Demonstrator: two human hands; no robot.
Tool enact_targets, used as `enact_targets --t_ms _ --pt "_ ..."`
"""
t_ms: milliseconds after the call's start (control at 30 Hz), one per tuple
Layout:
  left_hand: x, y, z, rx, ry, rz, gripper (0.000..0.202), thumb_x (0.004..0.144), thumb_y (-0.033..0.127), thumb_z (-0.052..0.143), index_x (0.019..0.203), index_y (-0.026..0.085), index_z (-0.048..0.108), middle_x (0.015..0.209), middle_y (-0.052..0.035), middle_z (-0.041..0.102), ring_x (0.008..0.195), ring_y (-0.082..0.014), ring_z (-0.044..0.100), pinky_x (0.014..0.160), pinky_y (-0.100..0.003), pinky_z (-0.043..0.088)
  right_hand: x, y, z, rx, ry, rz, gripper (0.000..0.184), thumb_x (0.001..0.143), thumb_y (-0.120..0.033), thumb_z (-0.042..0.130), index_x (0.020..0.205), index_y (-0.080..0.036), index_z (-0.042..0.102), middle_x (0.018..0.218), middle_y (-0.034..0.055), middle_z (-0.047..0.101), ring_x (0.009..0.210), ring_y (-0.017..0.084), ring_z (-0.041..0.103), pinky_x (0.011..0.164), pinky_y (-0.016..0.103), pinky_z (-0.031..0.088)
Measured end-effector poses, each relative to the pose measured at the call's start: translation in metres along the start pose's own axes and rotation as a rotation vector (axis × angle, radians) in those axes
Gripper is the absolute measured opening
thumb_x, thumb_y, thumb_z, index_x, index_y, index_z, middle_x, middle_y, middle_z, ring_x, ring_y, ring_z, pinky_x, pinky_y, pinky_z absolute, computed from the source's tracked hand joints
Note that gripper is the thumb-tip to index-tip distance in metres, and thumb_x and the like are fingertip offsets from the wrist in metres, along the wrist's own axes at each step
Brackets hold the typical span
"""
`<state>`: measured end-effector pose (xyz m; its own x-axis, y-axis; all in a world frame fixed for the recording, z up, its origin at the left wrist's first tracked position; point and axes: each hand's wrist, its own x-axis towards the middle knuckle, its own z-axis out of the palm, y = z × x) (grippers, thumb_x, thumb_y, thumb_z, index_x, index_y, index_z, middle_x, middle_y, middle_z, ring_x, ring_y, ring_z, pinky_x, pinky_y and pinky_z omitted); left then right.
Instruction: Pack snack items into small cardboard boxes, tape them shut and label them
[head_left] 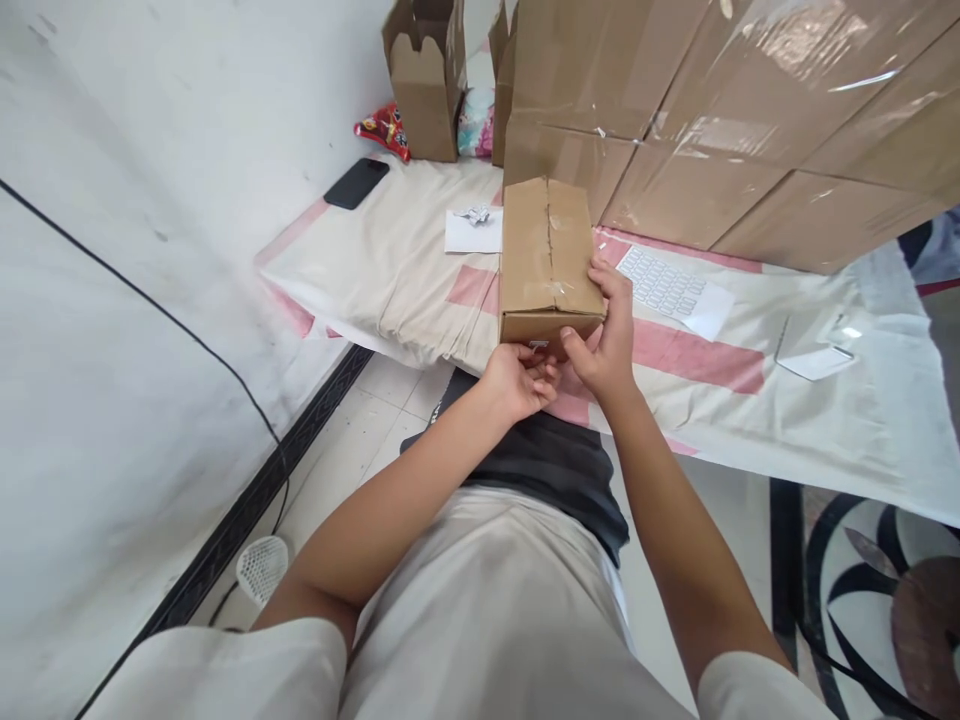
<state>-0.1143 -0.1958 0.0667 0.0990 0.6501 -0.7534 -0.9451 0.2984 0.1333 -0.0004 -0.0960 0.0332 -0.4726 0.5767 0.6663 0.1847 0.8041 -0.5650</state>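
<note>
A small taped cardboard box (546, 250) lies on a cloth-covered bed (390, 270) in front of me. My right hand (604, 335) grips the box's near right corner, fingers over the edge and thumb on the front face. My left hand (517, 380) is curled just below the box's near face, its fingertips pinched by a small white label there. What the left fingers hold is too small to make out.
Large taped cartons (720, 110) are stacked along the back right. A sticker sheet (667, 285), a white paper with a crumpled scrap (474, 228), a black phone (356, 183), a snack bag (384, 128) and an open carton (424, 75) lie on the bed. A wall with a cable runs at left.
</note>
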Motion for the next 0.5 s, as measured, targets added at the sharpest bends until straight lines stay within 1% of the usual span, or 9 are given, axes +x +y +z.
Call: enact_targets --t_ms 167,300,400,500 --pt "0.001 -0.003 0.002 0.002 0.04 0.051 0.012 0.088 0.014 0.041 0.079 0.018 0.048 0.068 -0.0023 0.052 0.045 -0.0085 0.047 0.035 -0.015 0.026 -0.003 0.002 -0.001 0.049 -0.017 -0.001 0.065 0.086 -0.05 0.061 0.144 -0.025 0.043 0.154 0.017 0.045 0.149 0.039 0.037 0.12 0.067 0.03" --pt "0.002 -0.005 0.006 0.006 0.085 0.075 0.014 0.089 0.013 0.039 0.08 0.017 0.049 0.066 -0.0025 0.052 0.045 -0.0094 0.045 0.035 -0.016 0.028 -0.004 0.012 0.0 0.155 -0.006 -0.089 0.068 0.084 -0.042 0.066 0.146 -0.027 0.042 0.159 0.0137 0.042 0.15 0.039 0.036 0.123 0.066 0.028" --pt "0.002 -0.007 0.009 0.003 0.105 0.094 0.014 0.088 0.012 0.039 0.08 0.017 0.049 0.065 -0.0024 0.051 0.045 -0.0097 0.043 0.036 -0.016 0.028 -0.005 0.019 0.002 0.232 -0.003 -0.134 0.071 0.083 -0.042 0.069 0.148 -0.03 0.041 0.161 0.0107 0.04 0.152 0.04 0.034 0.124 0.065 0.026" --pt "0.003 -0.008 0.011 -0.001 0.12 0.117 0.013 0.087 0.011 0.041 0.081 0.017 0.051 0.064 -0.0022 0.051 0.045 -0.0099 0.042 0.037 -0.017 0.027 -0.007 0.023 0.003 0.255 -0.023 -0.15 0.077 0.083 -0.046 0.071 0.151 -0.032 0.038 0.164 0.0089 0.036 0.154 0.04 0.03 0.126 0.066 0.023"
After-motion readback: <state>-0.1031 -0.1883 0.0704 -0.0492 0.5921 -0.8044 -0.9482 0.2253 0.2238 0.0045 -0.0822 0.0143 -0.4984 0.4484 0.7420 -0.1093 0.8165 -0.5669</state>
